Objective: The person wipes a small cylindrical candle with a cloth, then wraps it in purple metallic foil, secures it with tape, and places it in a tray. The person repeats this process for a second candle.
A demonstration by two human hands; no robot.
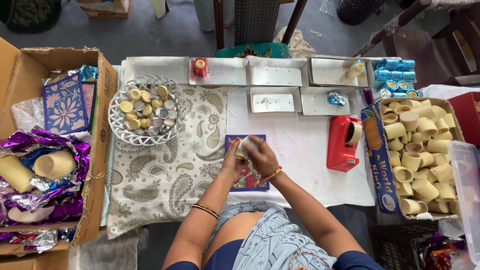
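Both hands hold one small cream cup over a floral card on the table.

The left hand (233, 161) and right hand (261, 156) have fingers curled closed around the cream cup (245, 146), above the floral card (248, 176), beside the red tape dispenser (343, 142).

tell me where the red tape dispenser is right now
In the head view the red tape dispenser sits on the white cloth at the person's right, between the right hand and the box of cream cups.
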